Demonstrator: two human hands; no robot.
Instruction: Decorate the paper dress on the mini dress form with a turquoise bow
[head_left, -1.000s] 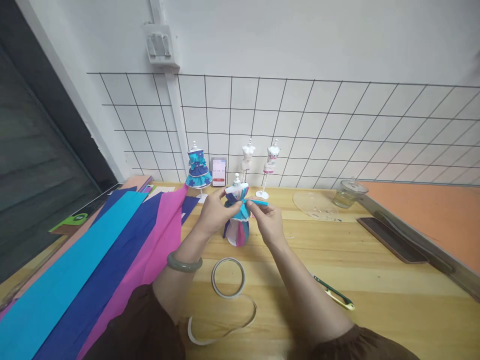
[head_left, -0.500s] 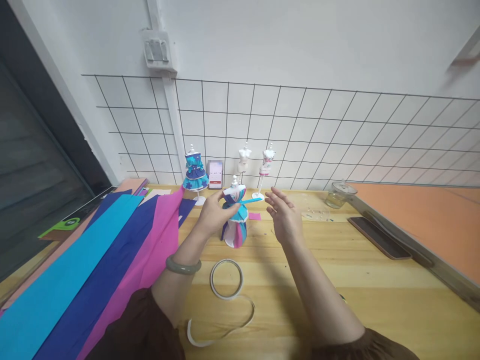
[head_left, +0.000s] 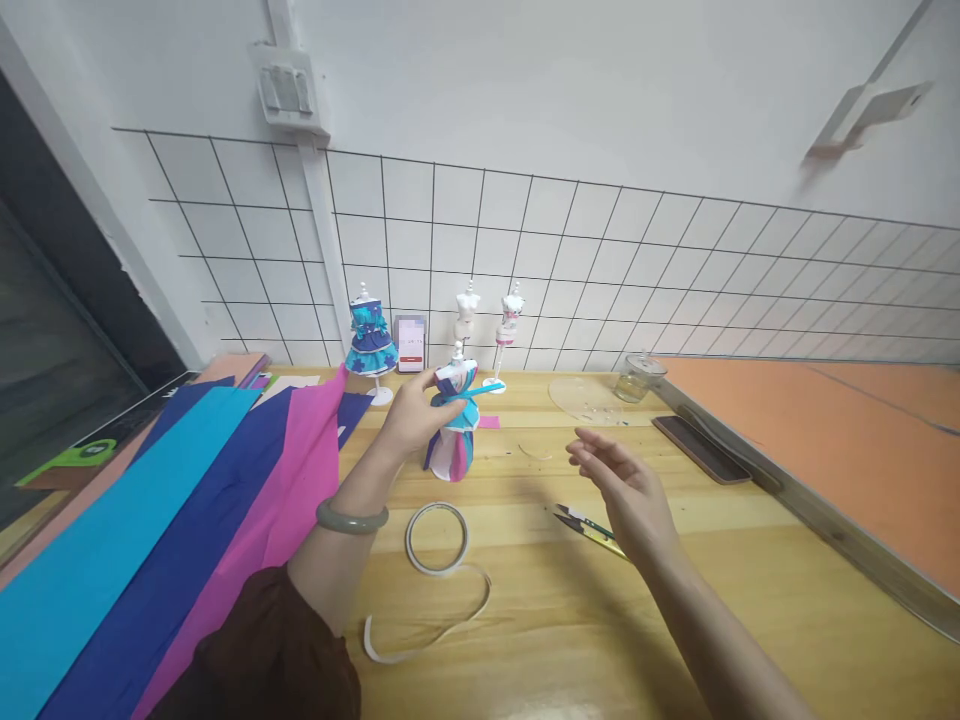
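One hand now does all the steadying: the left hand keeps its fingers closed round the dressed mini mannequin, toward the back edge of the surface. And the right hand is off the jutting blue strip, drifting toward the right edge, fingers loosely parted, apparently empty, near the snips!

Can pass leftward from the right fingers to the form, but meets snips on their near side, a jar beyond.
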